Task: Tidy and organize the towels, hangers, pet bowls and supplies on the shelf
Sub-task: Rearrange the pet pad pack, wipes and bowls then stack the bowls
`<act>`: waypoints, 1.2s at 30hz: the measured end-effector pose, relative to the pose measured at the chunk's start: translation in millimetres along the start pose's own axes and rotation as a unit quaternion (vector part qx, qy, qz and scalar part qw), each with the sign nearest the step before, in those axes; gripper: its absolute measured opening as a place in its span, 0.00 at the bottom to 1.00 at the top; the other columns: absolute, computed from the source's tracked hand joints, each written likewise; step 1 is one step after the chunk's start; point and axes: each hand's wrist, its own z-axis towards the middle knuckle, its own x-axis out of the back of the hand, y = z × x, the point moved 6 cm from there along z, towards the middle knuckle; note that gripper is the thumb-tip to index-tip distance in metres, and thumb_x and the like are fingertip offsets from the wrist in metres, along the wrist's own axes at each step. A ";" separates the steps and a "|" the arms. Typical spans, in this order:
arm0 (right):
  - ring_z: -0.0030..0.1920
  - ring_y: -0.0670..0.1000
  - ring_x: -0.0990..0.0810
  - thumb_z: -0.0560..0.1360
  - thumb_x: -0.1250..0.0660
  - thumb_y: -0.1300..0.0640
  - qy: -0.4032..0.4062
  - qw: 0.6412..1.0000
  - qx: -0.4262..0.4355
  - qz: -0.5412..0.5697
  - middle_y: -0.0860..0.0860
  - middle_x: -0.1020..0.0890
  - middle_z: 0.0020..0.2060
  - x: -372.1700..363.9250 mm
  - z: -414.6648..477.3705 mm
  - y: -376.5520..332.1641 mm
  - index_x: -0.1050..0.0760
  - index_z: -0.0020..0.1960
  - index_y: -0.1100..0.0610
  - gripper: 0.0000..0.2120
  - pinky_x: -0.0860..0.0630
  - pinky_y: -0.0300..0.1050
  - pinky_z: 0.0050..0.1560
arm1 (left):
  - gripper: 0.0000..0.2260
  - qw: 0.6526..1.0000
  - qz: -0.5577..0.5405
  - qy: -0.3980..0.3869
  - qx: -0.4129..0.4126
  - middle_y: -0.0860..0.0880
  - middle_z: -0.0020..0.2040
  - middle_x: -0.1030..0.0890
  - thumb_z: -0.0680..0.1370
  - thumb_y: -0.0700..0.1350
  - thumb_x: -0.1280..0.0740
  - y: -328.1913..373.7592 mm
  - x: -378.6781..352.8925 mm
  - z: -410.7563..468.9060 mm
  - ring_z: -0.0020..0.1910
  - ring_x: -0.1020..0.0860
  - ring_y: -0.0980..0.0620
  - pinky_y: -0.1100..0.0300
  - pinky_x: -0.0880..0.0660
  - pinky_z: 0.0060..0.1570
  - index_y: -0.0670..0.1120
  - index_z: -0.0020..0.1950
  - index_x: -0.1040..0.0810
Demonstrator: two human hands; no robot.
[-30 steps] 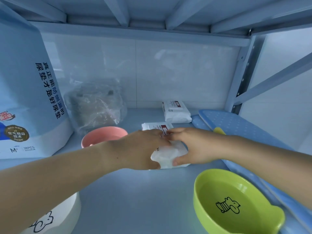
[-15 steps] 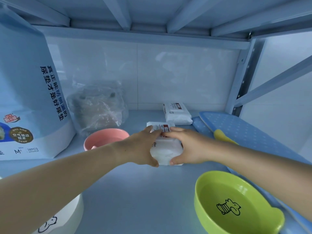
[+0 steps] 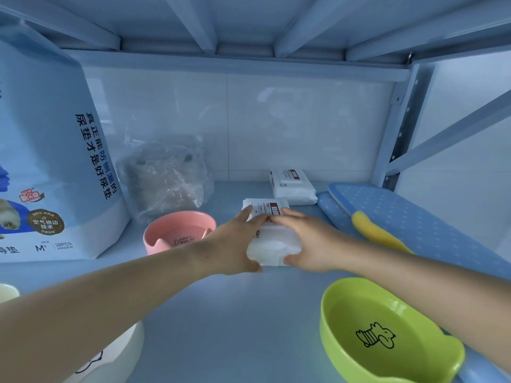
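On the shelf (image 3: 235, 327), left hand (image 3: 232, 244) and right hand (image 3: 312, 241) gripping wipes pack (image 3: 272, 246), pink bowl (image 3: 154, 241) beside

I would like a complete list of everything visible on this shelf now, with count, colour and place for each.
Pad bag: 1, blue and white, standing far left.
Plastic bag: 1, clear, greyish contents, back left.
Pink bowl: 1, pink, before the plastic bag.
Front wipes pack: 1, white, centre, between both hands.
Back wipes pack: 1, white, near the back wall.
Dotted mats: apparently 2, blue, overlapping at right.
Yellow object: 1, yellow, lying on the dotted mats.
Green bowl: 1, green, front right.
White bowl: 1, white, front left, partly under the arm.
Cream object: 1, cream, left edge, cut off.
Shelf: 1, pale blue, under everything.
Left hand: 1, grips the front wipes pack's left side.
Right hand: 1, grips its right side.
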 end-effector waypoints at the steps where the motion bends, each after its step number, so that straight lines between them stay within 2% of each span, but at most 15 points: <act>1: 0.71 0.50 0.37 0.68 0.27 0.56 -0.008 1.000 -0.002 -0.001 0.47 0.42 0.73 -1.2 0.9 1.0 0.42 0.72 0.44 0.38 0.33 0.46 0.66 | 0.43 1.000 0.002 -0.004 -0.001 0.55 0.75 0.54 0.69 0.53 0.28 0.1 -0.6 0.3 0.66 0.31 0.47 0.45 0.29 0.59 0.58 0.74 0.53; 4: 0.74 0.47 0.43 0.67 0.25 0.55 -0.012 1.000 -0.019 0.008 0.48 0.46 0.75 -2.5 2.9 4.1 0.44 0.74 0.45 0.42 0.38 0.40 0.68 | 0.41 1.000 -0.005 -0.005 -0.001 0.54 0.76 0.55 0.70 0.48 0.29 1.2 -2.5 3.2 0.62 0.27 0.45 0.49 0.26 0.55 0.55 0.74 0.53; 6: 0.72 0.48 0.39 0.68 0.26 0.58 0.006 1.000 -0.022 0.022 0.47 0.42 0.73 -1.5 3.4 3.5 0.41 0.73 0.46 0.38 0.34 0.42 0.66 | 0.39 1.000 -0.014 0.010 0.006 0.55 0.75 0.53 0.70 0.46 0.31 1.8 -1.4 3.6 0.59 0.25 0.46 0.53 0.24 0.51 0.56 0.74 0.51; 9: 0.72 0.49 0.38 0.70 0.29 0.60 0.026 0.999 -0.034 0.030 0.44 0.43 0.74 -2.2 1.1 3.4 0.40 0.73 0.45 0.36 0.33 0.43 0.66 | 0.37 0.999 -0.022 0.034 0.005 0.55 0.76 0.50 0.72 0.44 0.32 3.5 0.6 1.8 0.62 0.26 0.47 0.57 0.26 0.48 0.56 0.75 0.48; 12: 0.69 0.49 0.34 0.72 0.31 0.61 0.066 0.996 -0.036 0.041 0.44 0.37 0.72 3.8 -2.0 1.6 0.38 0.72 0.49 0.32 0.33 0.42 0.65 | 0.34 0.998 -0.013 0.068 -0.009 0.55 0.77 0.49 0.73 0.43 0.36 4.9 7.7 -0.1 0.67 0.31 0.45 0.52 0.27 0.57 0.59 0.74 0.47; 14: 0.68 0.49 0.33 0.72 0.32 0.62 0.084 0.995 -0.029 0.045 0.45 0.34 0.70 9.6 -3.9 -0.5 0.37 0.72 0.51 0.30 0.34 0.41 0.65 | 0.32 0.996 -0.003 0.087 -0.025 0.55 0.76 0.47 0.74 0.43 0.37 9.1 14.8 -2.8 0.67 0.31 0.45 0.51 0.28 0.60 0.58 0.74 0.45; 18: 0.68 0.49 0.33 0.72 0.32 0.64 0.127 0.991 0.000 0.048 0.48 0.32 0.69 25.8 -2.0 -2.1 0.34 0.70 0.54 0.28 0.38 0.36 0.62 | 0.30 0.987 0.025 0.143 -0.063 0.56 0.76 0.45 0.75 0.41 0.38 19.6 37.4 -7.7 0.63 0.27 0.46 0.57 0.30 0.58 0.57 0.74 0.43; 20: 0.70 0.49 0.35 0.72 0.31 0.63 0.149 0.988 0.005 0.041 0.49 0.34 0.71 37.8 3.9 1.7 0.35 0.71 0.55 0.29 0.41 0.32 0.64 | 0.30 0.982 0.032 0.174 -0.072 0.56 0.77 0.46 0.76 0.41 0.38 20.7 50.7 -3.7 0.62 0.26 0.47 0.60 0.32 0.57 0.57 0.74 0.44; 22: 0.70 0.49 0.34 0.70 0.30 0.63 0.174 0.984 0.010 0.029 0.49 0.34 0.71 52.2 12.1 8.0 0.35 0.71 0.54 0.31 0.39 0.36 0.66 | 0.30 0.976 0.022 0.199 -0.087 0.56 0.77 0.47 0.76 0.41 0.38 22.8 62.3 5.9 0.64 0.28 0.47 0.62 0.34 0.58 0.57 0.75 0.44; 24: 0.67 0.52 0.30 0.69 0.30 0.65 0.198 0.980 0.020 0.017 0.50 0.30 0.67 66.6 17.8 13.9 0.33 0.69 0.55 0.30 0.34 0.40 0.64 | 0.30 0.969 0.005 0.222 -0.104 0.54 0.77 0.46 0.76 0.40 0.37 28.1 70.1 18.2 0.66 0.29 0.48 0.65 0.37 0.59 0.55 0.75 0.42; 28: 0.69 0.52 0.33 0.70 0.31 0.65 0.210 0.977 -0.004 -0.020 0.53 0.32 0.70 83.8 26.6 33.6 0.34 0.70 0.57 0.30 0.38 0.38 0.64 | 0.29 0.963 -0.017 0.242 -0.119 0.53 0.77 0.45 0.76 0.38 0.38 37.5 72.0 48.0 0.69 0.32 0.48 0.63 0.37 0.61 0.52 0.75 0.41; 32: 0.73 0.49 0.39 0.71 0.31 0.63 0.195 0.979 -0.032 -0.040 0.49 0.38 0.74 85.8 43.9 57.8 0.37 0.72 0.54 0.32 0.42 0.39 0.70 | 0.28 0.962 -0.031 0.240 -0.124 0.52 0.77 0.44 0.76 0.38 0.39 38.0 67.6 75.3 0.70 0.34 0.47 0.62 0.37 0.63 0.51 0.75 0.40; 36: 0.68 0.50 0.32 0.69 0.31 0.63 0.197 0.979 -0.030 -0.035 0.48 0.31 0.69 86.9 55.8 75.4 0.34 0.71 0.55 0.31 0.35 0.41 0.67 | 0.27 0.965 -0.029 0.230 -0.124 0.52 0.77 0.45 0.77 0.39 0.39 39.2 66.1 95.5 0.71 0.35 0.48 0.62 0.39 0.65 0.52 0.75 0.41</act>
